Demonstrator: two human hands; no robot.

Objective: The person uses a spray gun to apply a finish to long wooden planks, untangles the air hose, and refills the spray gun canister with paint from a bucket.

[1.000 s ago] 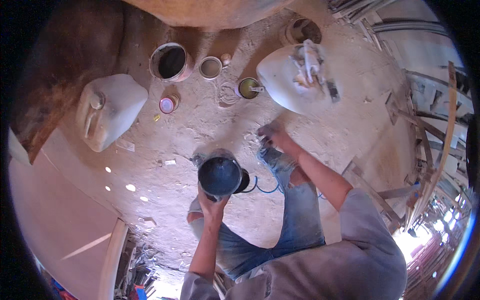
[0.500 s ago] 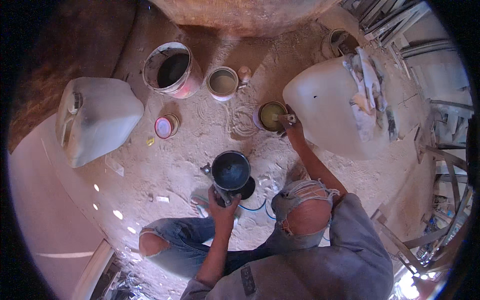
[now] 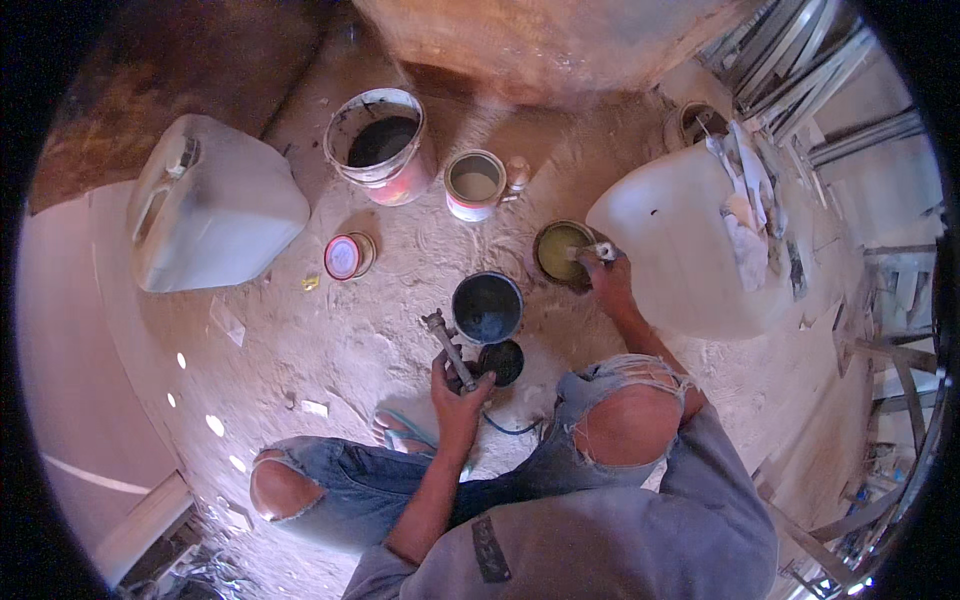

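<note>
My left hand [image 3: 462, 388] is closed around a grey metal spray gun [image 3: 450, 350], its nozzle end pointing away from me. Beside the gun is a round dark cup [image 3: 487, 308], dark inside; whether it is joined to the gun I cannot tell. A smaller dark round thing [image 3: 501, 363] shows close to my fingers. On the right, my right hand [image 3: 612, 280] grips a pale stick [image 3: 603, 251] whose far end reaches into an open can [image 3: 540, 268] of yellowish-green liquid. What is on the stick's lower end is hidden.
A stained pail [image 3: 415, 170], a pale-filled can [image 3: 472, 210] and a small pink-lidded tin [image 3: 342, 257] stand on the dusty floor. White plastic containers flank them left [image 3: 225, 215] and right [image 3: 660, 230], the right one bearing rags [image 3: 748, 215]. A blue hose [image 3: 512, 431] lies by my feet.
The dark cup now sits farther from my left hand in the picture, and the spray gun shows more fully. My right hand still grips the stick at the can. The whole view has shifted slightly.
</note>
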